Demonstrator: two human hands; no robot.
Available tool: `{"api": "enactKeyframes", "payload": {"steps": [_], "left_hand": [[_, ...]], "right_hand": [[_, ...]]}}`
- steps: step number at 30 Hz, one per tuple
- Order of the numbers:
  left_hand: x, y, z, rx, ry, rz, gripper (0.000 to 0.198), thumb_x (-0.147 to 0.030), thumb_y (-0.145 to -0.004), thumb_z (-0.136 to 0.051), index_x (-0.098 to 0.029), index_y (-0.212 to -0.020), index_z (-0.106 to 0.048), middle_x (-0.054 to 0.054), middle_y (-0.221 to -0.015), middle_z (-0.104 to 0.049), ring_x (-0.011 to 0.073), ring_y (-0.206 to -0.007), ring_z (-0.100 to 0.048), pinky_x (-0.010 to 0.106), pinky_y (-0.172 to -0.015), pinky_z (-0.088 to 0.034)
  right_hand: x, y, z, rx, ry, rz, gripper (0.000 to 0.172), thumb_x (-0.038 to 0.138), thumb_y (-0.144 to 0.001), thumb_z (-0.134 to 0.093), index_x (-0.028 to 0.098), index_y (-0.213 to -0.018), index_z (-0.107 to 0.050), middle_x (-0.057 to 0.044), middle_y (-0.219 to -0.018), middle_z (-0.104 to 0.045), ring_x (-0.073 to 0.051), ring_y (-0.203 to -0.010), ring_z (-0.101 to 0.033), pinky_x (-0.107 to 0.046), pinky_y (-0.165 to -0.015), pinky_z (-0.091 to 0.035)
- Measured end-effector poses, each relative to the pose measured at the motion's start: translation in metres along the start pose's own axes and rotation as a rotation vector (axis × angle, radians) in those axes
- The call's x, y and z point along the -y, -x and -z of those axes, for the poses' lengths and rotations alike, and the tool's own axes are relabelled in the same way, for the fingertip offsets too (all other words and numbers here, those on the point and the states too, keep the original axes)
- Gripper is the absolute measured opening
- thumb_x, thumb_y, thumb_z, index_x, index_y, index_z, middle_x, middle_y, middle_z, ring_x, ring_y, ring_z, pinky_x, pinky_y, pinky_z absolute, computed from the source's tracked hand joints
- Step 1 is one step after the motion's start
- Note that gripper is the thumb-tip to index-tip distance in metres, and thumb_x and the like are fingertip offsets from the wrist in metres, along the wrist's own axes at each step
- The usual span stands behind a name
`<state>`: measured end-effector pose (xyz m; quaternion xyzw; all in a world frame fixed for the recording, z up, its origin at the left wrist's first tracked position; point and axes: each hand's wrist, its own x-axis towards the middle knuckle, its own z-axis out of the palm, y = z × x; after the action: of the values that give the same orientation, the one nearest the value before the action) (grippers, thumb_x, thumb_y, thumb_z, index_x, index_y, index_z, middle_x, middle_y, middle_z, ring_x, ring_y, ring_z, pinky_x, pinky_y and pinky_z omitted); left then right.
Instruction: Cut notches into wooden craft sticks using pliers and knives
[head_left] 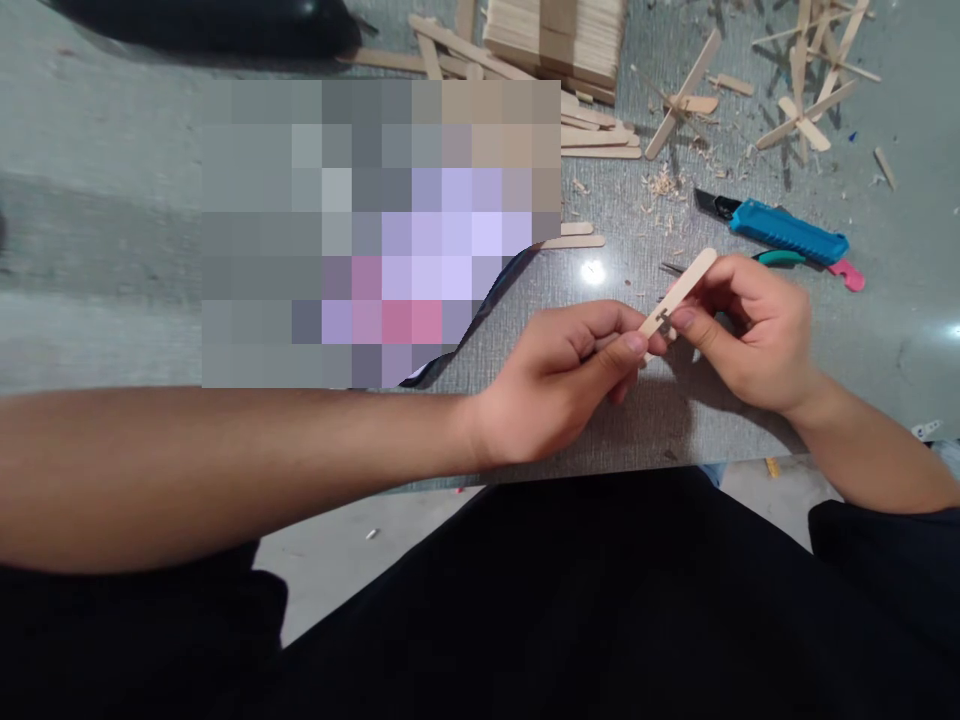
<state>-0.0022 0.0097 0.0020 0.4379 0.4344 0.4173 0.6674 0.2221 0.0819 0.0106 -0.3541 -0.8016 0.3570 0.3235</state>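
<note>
Between my two hands is a wooden craft stick [691, 281] with a small dark notched mark near its middle. My left hand [570, 370] pinches its lower end between thumb and fingers. My right hand [750, 325] grips it farther up, with the thumb beside the mark. Another pale piece of wood shows partly beneath the stick, mostly hidden by my fingers. Just beyond my right hand lies a blue utility knife [787, 228] with its dark blade pointing left. A tool with a green handle [780, 258] lies partly behind that hand.
A banded stack of craft sticks [517, 35] sits at the back, with loose sticks [600, 137] before it. Crossed-stick assemblies [802, 125] and wood shavings [664, 183] lie at the back right. A dark object [210, 25] is at the upper left. A pixelated patch hides part of the table.
</note>
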Motion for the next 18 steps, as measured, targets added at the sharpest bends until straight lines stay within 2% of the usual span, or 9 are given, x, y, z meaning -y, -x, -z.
{"api": "enactKeyframes", "payload": {"steps": [7,13,18], "left_hand": [[-0.0002,0.0015,0.0015,0.039,-0.007,-0.019,0.018,-0.036,-0.108,-0.073,-0.022,-0.099,-0.081,-0.003,-0.065,-0.063,0.0122,-0.055,-0.055,0.025,-0.054,-0.044],[-0.0022,0.0016,0.0016,0.075,-0.014,-0.028,0.021,-0.039,-0.11,-0.073,-0.023,-0.098,-0.08,-0.004,-0.062,-0.06,0.0122,-0.053,-0.053,0.026,-0.052,-0.039],[-0.0021,0.0013,0.0026,0.116,-0.036,-0.065,0.021,-0.033,-0.112,-0.067,-0.021,-0.099,-0.078,-0.005,-0.062,-0.061,0.0115,-0.054,-0.054,0.025,-0.052,-0.039]], "right_hand": [[0.0064,0.0004,-0.0012,0.058,-0.126,-0.066,0.008,0.031,-0.105,-0.086,0.024,-0.106,-0.083,0.004,-0.081,-0.074,-0.011,-0.066,-0.064,-0.026,-0.059,-0.052],[0.003,-0.0003,-0.0001,0.111,-0.156,-0.055,0.011,0.035,-0.11,-0.08,0.026,-0.106,-0.083,0.002,-0.087,-0.075,-0.013,-0.072,-0.067,-0.027,-0.06,-0.054],[0.0025,-0.0018,0.0023,0.14,-0.187,-0.037,0.013,0.038,-0.11,-0.079,0.026,-0.106,-0.079,0.002,-0.085,-0.073,-0.013,-0.072,-0.066,-0.029,-0.064,-0.053]]}}
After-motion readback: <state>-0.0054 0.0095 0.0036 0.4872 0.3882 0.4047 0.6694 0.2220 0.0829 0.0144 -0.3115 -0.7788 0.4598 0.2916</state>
